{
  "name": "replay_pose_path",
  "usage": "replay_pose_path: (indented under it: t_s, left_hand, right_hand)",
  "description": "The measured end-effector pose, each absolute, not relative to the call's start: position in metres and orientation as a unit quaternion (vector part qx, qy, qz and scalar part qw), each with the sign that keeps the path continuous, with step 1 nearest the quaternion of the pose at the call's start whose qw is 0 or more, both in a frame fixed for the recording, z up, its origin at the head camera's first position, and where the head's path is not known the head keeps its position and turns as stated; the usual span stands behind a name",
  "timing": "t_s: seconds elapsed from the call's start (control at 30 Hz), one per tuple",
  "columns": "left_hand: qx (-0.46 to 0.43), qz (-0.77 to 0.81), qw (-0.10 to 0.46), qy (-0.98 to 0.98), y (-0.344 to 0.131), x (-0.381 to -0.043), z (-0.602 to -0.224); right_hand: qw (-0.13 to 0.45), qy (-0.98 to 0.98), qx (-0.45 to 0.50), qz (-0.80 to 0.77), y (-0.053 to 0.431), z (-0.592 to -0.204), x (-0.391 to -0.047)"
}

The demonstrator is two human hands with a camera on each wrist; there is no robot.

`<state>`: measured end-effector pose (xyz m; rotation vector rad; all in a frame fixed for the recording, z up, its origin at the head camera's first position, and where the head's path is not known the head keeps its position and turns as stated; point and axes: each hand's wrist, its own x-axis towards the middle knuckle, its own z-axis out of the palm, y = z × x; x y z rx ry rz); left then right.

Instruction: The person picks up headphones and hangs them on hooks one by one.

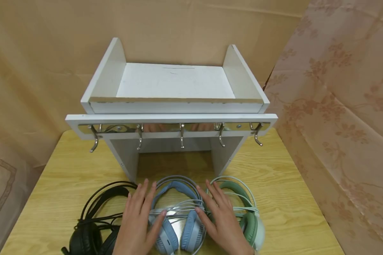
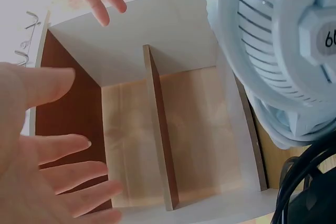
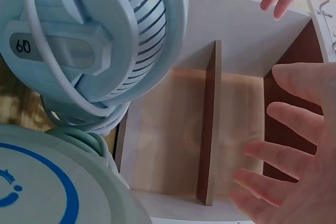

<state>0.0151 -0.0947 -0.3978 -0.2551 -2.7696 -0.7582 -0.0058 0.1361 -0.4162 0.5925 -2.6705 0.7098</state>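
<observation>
Three headphones lie side by side at the near edge of the wooden table in the head view: black headphones (image 1: 85, 236) on the left, blue headphones (image 1: 170, 236) in the middle, green headphones (image 1: 251, 226) on the right. Over the gap between the black and blue pairs, my left hand (image 1: 138, 221) spreads its straight fingers and holds nothing. My right hand (image 1: 222, 221) hovers likewise between the blue and green pairs, also holding nothing. The blue pair's light cables (image 1: 178, 209) pass between the two thumbs. Both wrist views show relaxed fingers and a large blue ear cup (image 2: 262, 40).
Behind the headphones stands a white wooden shelf (image 1: 178, 81) with raised sides. Several metal hooks (image 1: 182, 136) project from its front rail. A divider (image 2: 160, 135) splits its lower part. Beige cloth (image 1: 178, 32) hangs behind, floral cloth (image 1: 344, 117) at the right.
</observation>
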Motion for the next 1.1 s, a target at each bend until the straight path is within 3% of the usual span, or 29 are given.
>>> replay_pose_path:
  t_s: [0.3,0.63,1.1]
  left_hand:
    - [-0.093,-0.293,0.266,-0.914,-0.106,0.011,-0.378]
    - [-0.092,-0.309,0.315,-0.893,-0.110,0.007,-0.366]
    - [-0.124,-0.338,0.530,-0.767,-0.124,-0.005,-0.338]
  right_hand:
    - [0.129,-0.930,0.196,0.284,0.139,-0.413,-0.003]
    - [0.138,-0.926,0.209,0.283,0.138,-0.415,-0.001]
    - [0.163,-0.915,0.231,0.286,0.137,-0.417,0.001]
